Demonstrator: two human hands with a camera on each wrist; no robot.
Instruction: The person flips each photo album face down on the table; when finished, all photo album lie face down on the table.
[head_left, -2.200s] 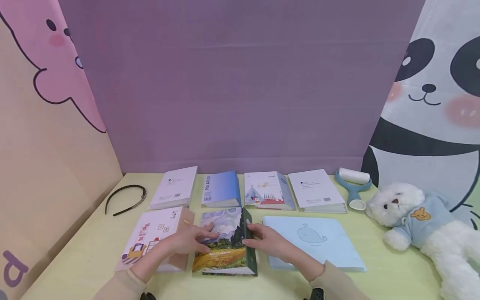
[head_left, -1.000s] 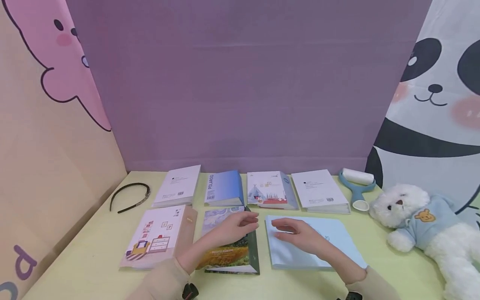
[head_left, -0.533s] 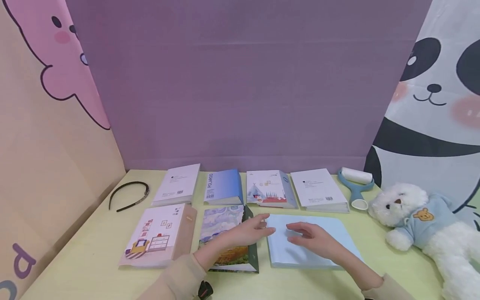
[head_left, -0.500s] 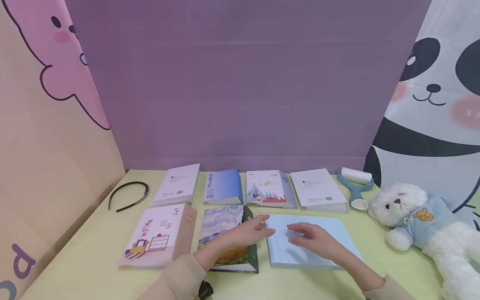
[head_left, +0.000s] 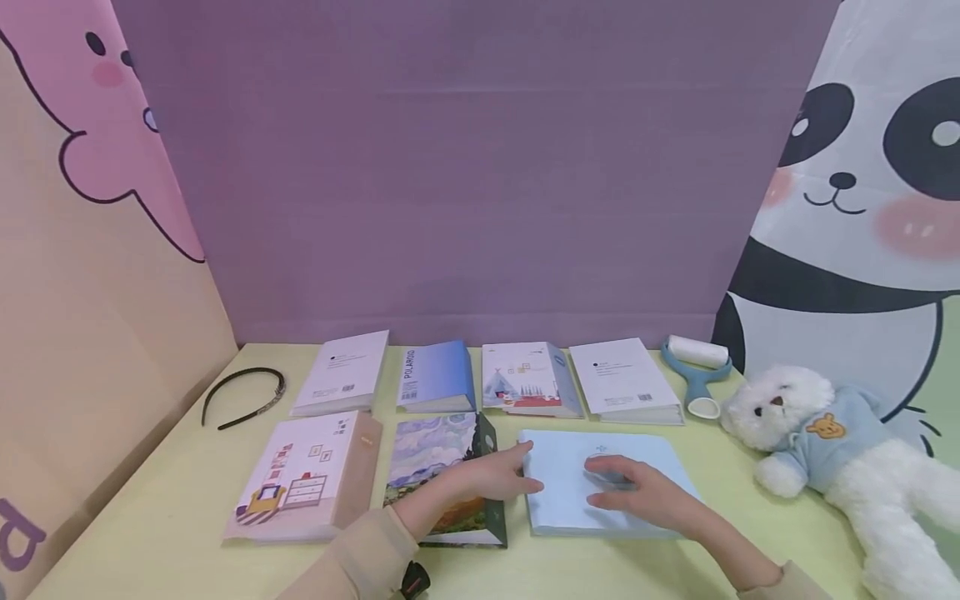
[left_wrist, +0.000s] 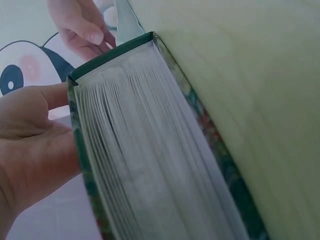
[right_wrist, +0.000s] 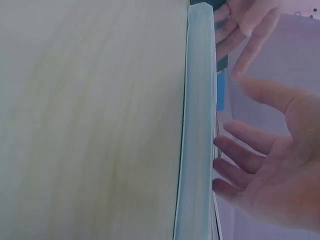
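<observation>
A light blue album [head_left: 558, 508] with a whale on its cover lies flat, right of centre. My left hand [head_left: 495, 473] reaches across the photo album with a painted landscape cover [head_left: 431, 446], its fingertips at the blue album's left edge. Over the blue cover is my right hand [head_left: 648, 493], thumb and fingers spread apart, partly hiding the whale. In the right wrist view, the right fingertips [right_wrist: 222, 187] lie close against the blue album's face [right_wrist: 197, 125]; contact is hard to tell. The left wrist view shows the landscape album's thick pages [left_wrist: 135, 135] in front of the left hand [left_wrist: 30, 130].
A pink album [head_left: 300, 479] lies at the left. Behind are a white album [head_left: 341, 375], a blue Polaroid album [head_left: 435, 375], a tent-print album [head_left: 525, 379] and another white album [head_left: 622, 379]. A headband [head_left: 243, 398], lint roller [head_left: 697, 375] and teddy bear [head_left: 825, 442] flank them.
Both hands have left the landscape album and moved right: the left hand to the blue album's left edge, the right hand over its cover. The head view has shifted slightly.
</observation>
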